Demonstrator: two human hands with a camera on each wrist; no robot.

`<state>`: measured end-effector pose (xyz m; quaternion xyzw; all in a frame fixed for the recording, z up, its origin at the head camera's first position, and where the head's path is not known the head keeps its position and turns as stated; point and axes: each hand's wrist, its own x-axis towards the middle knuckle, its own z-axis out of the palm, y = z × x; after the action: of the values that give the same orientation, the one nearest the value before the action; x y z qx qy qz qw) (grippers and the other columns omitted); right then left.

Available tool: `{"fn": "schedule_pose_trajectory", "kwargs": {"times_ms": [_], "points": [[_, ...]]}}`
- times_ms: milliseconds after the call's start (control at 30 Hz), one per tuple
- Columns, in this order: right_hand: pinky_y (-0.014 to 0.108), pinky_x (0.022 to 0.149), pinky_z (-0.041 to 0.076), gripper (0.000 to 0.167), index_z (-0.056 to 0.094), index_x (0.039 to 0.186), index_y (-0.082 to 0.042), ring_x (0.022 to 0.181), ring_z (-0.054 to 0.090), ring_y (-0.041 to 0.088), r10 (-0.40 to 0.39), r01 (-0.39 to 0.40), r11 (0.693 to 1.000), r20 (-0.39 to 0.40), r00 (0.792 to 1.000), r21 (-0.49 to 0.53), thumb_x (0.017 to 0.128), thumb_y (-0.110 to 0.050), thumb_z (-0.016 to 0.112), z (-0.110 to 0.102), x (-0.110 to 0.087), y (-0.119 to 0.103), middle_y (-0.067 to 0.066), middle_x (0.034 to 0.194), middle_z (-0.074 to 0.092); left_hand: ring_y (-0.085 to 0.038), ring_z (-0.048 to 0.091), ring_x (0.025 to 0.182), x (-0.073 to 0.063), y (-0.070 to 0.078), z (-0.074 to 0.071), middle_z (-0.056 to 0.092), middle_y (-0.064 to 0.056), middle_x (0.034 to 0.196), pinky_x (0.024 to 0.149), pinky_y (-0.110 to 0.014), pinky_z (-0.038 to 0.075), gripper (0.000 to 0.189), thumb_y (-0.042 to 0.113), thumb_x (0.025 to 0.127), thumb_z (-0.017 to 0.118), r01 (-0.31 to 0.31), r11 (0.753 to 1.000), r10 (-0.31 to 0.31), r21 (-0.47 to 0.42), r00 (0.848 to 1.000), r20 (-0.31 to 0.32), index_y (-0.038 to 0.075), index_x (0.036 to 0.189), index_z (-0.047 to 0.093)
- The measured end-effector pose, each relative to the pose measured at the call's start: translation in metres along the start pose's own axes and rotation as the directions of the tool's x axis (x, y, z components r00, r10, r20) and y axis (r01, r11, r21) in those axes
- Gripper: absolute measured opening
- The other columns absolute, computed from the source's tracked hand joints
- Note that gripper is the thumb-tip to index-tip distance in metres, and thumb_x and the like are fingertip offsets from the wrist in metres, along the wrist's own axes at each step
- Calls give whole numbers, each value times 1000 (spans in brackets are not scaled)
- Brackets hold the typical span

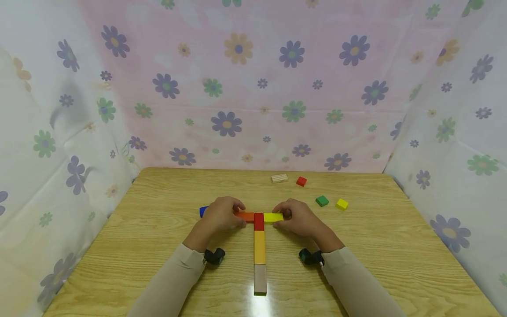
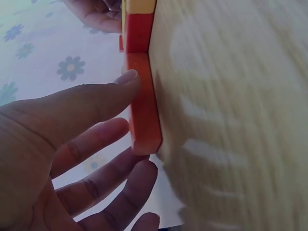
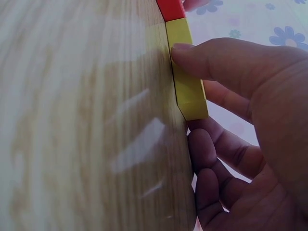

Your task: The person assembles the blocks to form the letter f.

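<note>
Several wooden blocks lie on the table in a T shape. My left hand (image 1: 222, 215) pinches an orange block (image 2: 143, 108) between thumb and index finger, its inner end against a red block (image 1: 259, 221). Opposite it, my right hand (image 1: 300, 219) holds a yellow block (image 3: 188, 86) the same way, with that block's end meeting the red one's other side. From the red block, a yellow-orange block (image 1: 259, 247) and a plain wood block (image 1: 260, 280) run in a line toward me. Both hands' other fingers curl loosely behind the block ends.
A blue block (image 1: 203, 211) shows partly behind my left hand. Farther back on the wooden table (image 1: 178, 189) lie a plain wood block (image 1: 279, 178) and a small red block (image 1: 301, 181). A green block (image 1: 322, 200) and a small yellow block (image 1: 342, 204) are to the right. Flowered cloth surrounds the table.
</note>
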<state>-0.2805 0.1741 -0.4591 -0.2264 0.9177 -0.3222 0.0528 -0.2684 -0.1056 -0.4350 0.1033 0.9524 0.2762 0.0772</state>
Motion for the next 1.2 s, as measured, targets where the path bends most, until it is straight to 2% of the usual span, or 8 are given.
{"fn": "schedule_pose_trajectory", "kwargs": {"times_ms": [133, 300, 633, 833, 1200], "points": [[30, 73, 49, 31, 77, 113, -21, 84, 53, 16, -8, 8, 1000, -2, 1000, 10, 84, -26, 88, 0, 0, 1, -4, 96, 63, -21, 66, 103, -2, 0, -8, 72, -1, 116, 91, -43, 54, 46, 34, 79, 91, -17, 1000, 17, -9, 1000, -10, 22, 121, 76], [29, 74, 49, 30, 77, 113, -22, 84, 54, 15, -21, 21, 1000, 0, 1000, 15, 85, -26, 87, 1, 1, 2, -4, 97, 63, -23, 67, 104, -4, -4, -20, 72, -1, 121, 86, -45, 55, 45, 34, 82, 88, 2, 1000, -3, -14, 999, -34, 24, 123, 75], [30, 77, 51, 29, 77, 113, -24, 86, 56, 15, -10, 10, 1000, -6, 1000, 19, 85, -26, 87, 1, -1, 5, -5, 101, 63, -23, 70, 98, -5, -26, -40, 70, -7, 127, 79, -45, 57, 48, 30, 84, 87, 5, 995, 1, 102, 998, -57, 18, 128, 72], [31, 78, 51, 28, 77, 112, -25, 86, 56, 16, -9, 10, 1000, -12, 1000, 23, 85, -26, 87, 3, 0, 5, -5, 100, 63, -28, 68, 107, -8, -34, -53, 69, -8, 129, 80, -47, 57, 52, 31, 84, 87, 14, 984, -4, 178, 999, -51, 16, 131, 71], [30, 77, 51, 28, 77, 111, -26, 86, 55, 15, -5, 6, 1000, -13, 1000, 11, 85, -27, 87, 5, 0, 7, -7, 98, 62, -29, 67, 110, -8, -48, -60, 70, -7, 125, 84, -49, 58, 51, 35, 83, 87, 12, 962, -6, 272, 1000, -21, 15, 128, 72]]}}
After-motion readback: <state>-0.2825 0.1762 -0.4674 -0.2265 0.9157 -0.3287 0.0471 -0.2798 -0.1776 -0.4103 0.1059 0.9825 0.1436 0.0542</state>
